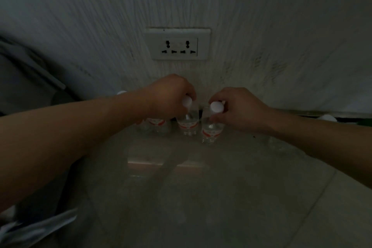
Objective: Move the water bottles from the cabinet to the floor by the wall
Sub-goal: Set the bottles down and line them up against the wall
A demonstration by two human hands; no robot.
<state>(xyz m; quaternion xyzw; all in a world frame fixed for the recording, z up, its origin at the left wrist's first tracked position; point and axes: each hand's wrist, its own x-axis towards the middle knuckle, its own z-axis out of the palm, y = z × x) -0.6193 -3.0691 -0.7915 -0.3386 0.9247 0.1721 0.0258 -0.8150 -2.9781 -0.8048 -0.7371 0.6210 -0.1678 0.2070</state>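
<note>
By wall [261,26]: middle bottle [188,126] clamped in left hand [171,94] fingers, right bottle [212,132] in right hand [239,108]; third bottle [156,124] left; near floor [201,197] open.

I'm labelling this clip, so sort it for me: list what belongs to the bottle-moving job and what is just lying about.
Job: left hand, left bottle, right hand, right bottle, third bottle under the left forearm, floor, wall.
Lying about: wall socket, pale fabric at lower left.

White caps [217,106], seemingly red-banded labels [211,132].
</note>
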